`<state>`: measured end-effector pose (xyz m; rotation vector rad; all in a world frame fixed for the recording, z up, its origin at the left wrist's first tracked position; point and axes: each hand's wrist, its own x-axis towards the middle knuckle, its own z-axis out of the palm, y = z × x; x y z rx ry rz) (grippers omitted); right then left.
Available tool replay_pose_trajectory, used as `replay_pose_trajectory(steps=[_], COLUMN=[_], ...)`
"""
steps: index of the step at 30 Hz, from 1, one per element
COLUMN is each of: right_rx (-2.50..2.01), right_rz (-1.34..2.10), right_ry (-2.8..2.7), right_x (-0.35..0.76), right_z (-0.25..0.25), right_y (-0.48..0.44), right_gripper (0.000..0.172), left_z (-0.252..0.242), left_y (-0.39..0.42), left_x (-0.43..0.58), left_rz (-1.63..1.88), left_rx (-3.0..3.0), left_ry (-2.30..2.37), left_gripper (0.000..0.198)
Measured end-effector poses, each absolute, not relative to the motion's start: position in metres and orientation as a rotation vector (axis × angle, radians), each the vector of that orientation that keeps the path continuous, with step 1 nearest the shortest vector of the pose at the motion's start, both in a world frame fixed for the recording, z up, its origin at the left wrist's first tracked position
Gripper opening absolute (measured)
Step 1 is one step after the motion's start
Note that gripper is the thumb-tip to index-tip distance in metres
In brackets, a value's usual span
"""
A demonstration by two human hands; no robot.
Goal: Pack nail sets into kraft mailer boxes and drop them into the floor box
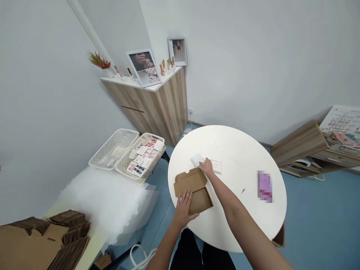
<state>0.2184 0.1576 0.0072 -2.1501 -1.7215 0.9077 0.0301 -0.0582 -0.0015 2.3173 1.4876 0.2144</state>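
An unfolded-lid brown cardboard box (200,202) sits near the left front of the round white table (233,225), its inside visible. My left hand (184,210) lies on the box's left side with fingers stretched over the flap and the thumb near the front edge. Beyond the box, my right hand (206,167) has its fingers closed on the edge of a small white packet (197,160). Just right of that hand lies a pale pinkish-white packet (216,167), flat on the table.
A pixelated purple item (264,186) lies at the table's right. Left stand a basket of printed cards (146,155), a second white basket (112,150), a heap of white sheets (104,198) and stacked folded cardboard boxes (42,240). A wooden cabinet (168,101) stands behind.
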Motion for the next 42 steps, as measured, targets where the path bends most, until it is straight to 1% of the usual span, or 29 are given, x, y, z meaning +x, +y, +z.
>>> replay_pose_trajectory(steps=[4, 6, 9, 12, 15, 20, 24, 27, 29, 34, 37, 40, 42], right_rx=[-2.227, -2.25, -2.205, -2.06, -1.9, -1.639, -1.642, -1.704, -1.77, -1.853, -1.84, -1.85, -1.876], right_rz=[0.879, 0.916, 0.992, 1.058, 1.062, 1.047, 1.123, 1.159, 1.166, 1.214, 1.291, 1.256, 1.214], right_ry=[-1.677, -1.655, -1.606, -1.543, -1.462, -1.311, -1.429, -1.548, -1.616, -1.833, -1.935, -2.008, -2.028], right_x=[0.204, 0.202, 0.202, 0.206, 0.215, 0.243, 0.271, 0.286, 0.29, 0.271, 0.249, 0.23, 0.222], right_z=[-0.005, -0.008, -0.01, -0.006, 0.008, 0.051, 0.076, 0.081, 0.08, 0.067, 0.054, 0.041, 0.033], right_y=[0.18, 0.187, 0.192, 0.192, 0.186, 0.165, 0.132, 0.102, 0.084, 0.052, 0.042, 0.034, 0.028], right_gripper=[0.057, 0.055, 0.047, 0.033, 0.026, 0.033, 0.031, 0.026, 0.024, 0.034, 0.03, 0.024, 0.023], left_z=[-0.006, -0.008, -0.009, -0.011, -0.012, -0.012, -0.007, -0.001, 0.003, 0.001, -0.008, -0.015, -0.018], left_y=[-0.06, -0.06, -0.061, -0.059, -0.052, -0.028, -0.007, 0.0, -0.003, -0.03, -0.045, -0.051, -0.051], left_x=[0.029, 0.028, 0.028, 0.028, 0.03, 0.039, 0.046, 0.05, 0.051, 0.044, 0.039, 0.037, 0.037], left_rz=[0.233, 0.243, 0.251, 0.264, 0.277, 0.272, 0.286, 0.303, 0.336, 0.385, 0.342, 0.319, 0.316], left_rx=[2.298, 2.285, 2.276, 2.3, 2.346, 2.381, 2.406, 2.438, 2.446, 2.393, 2.393, 2.407, 2.414], left_ry=[1.472, 1.472, 1.477, 1.477, 1.446, 1.34, 1.252, 1.242, 1.317, 1.604, 1.649, 1.702, 1.738], left_gripper=[0.105, 0.107, 0.107, 0.105, 0.103, 0.105, 0.107, 0.111, 0.112, 0.109, 0.102, 0.088, 0.081])
